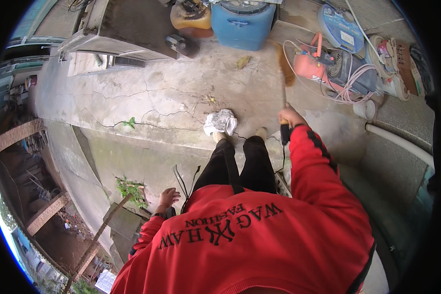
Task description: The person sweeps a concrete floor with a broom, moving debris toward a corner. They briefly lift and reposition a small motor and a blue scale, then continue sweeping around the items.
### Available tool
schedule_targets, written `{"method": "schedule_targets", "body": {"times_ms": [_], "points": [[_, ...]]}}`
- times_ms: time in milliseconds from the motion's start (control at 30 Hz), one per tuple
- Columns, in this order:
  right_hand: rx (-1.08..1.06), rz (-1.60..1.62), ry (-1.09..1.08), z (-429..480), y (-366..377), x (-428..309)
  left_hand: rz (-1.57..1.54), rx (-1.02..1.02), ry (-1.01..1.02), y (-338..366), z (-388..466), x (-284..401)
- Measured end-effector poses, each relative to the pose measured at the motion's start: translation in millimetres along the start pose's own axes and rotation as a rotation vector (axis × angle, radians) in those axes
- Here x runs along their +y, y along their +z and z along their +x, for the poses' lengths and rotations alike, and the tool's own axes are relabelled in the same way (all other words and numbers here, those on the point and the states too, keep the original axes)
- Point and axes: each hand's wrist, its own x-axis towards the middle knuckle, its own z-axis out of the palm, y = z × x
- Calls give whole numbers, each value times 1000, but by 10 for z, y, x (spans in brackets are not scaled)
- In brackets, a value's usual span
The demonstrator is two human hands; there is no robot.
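Note:
My right hand (291,116) is closed around the handle of a broom (283,90). The handle has a black grip at its lower end, and the brown bristle head rests on the concrete floor ahead, beside an air compressor. At my left side, my left hand (169,197) hangs with its fingers apart and holds nothing. A crumpled white sheet or bag (220,122) lies right in front of my feet, near my left shoe (219,137). Bits of dry debris (210,98) and a dead leaf (243,62) lie farther out on the floor.
A blue drum (243,27) and a yellow jug (191,18) stand ahead. The red air compressor (304,67) with its coiled hose (358,82) is at the right, above a white pipe (400,143). A wooden cabinet (132,29) stands at the upper left. Cracks cross the floor.

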Motion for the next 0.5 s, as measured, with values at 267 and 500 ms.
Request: {"method": "schedule_targets", "body": {"times_ms": [267,500], "points": [[-198,-516,-190,-957,-802,360,-32,-59,-1,263,46,-258],[104,-467,-269,-837,-725,511,19,-68,-12,300,106,-196]]}}
